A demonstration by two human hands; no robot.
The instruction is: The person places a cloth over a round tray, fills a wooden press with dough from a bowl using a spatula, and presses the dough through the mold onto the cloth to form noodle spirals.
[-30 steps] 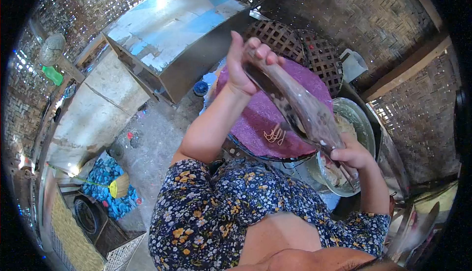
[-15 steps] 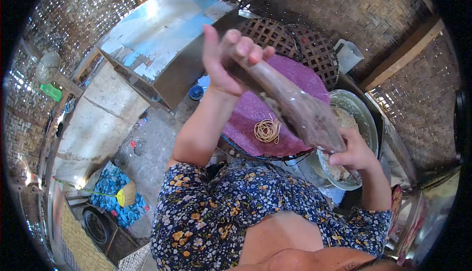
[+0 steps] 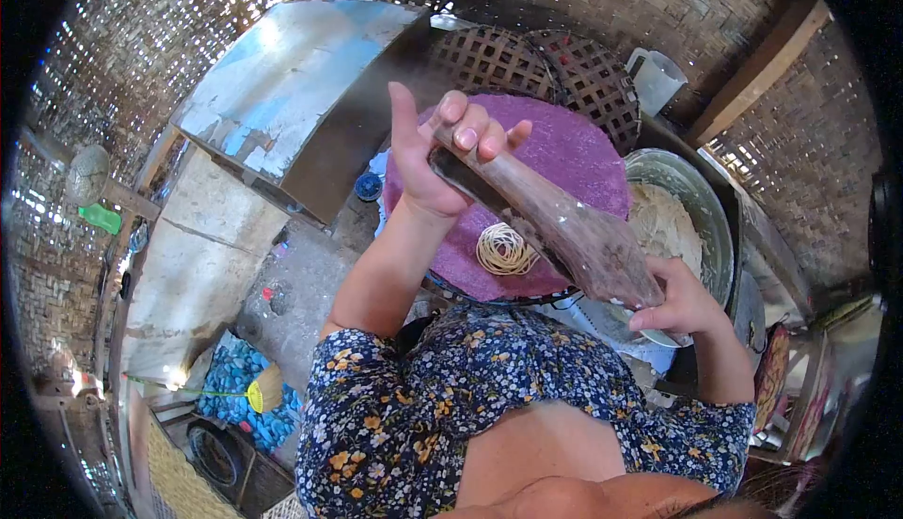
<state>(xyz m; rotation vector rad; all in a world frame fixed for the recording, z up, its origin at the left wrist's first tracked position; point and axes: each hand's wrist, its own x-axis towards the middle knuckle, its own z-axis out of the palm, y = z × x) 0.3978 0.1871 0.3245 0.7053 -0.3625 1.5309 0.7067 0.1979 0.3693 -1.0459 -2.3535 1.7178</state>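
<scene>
Both hands are on a long wooden tool [image 3: 569, 223] that slants above a round purple surface [image 3: 555, 147]. The fingers of my left hand [image 3: 437, 157] curl over its upper left end, with the thumb stretched out. My right hand [image 3: 685, 301] is closed around its lower right end. Under the tool's middle, a coil of thin pale yellow strands [image 3: 506, 250] lies on the purple surface. To the right, partly behind the tool and my right hand, stands a large basin [image 3: 710, 223] with pale dough-like material [image 3: 666, 223] in it.
A cabinet with peeling blue-white covering [image 3: 292, 67] stands at upper left. Two openwork baskets [image 3: 593, 81] and a white pitcher [image 3: 658, 81] are beyond the purple surface. A small blue round item [image 3: 368, 187] is by its left edge. Blue pieces [image 3: 235, 378] lie at lower left.
The few loose strands on the purple surface have become a fuller round coil. My left hand and the tool's upper end have shifted left and slightly down. The view has also moved a little.
</scene>
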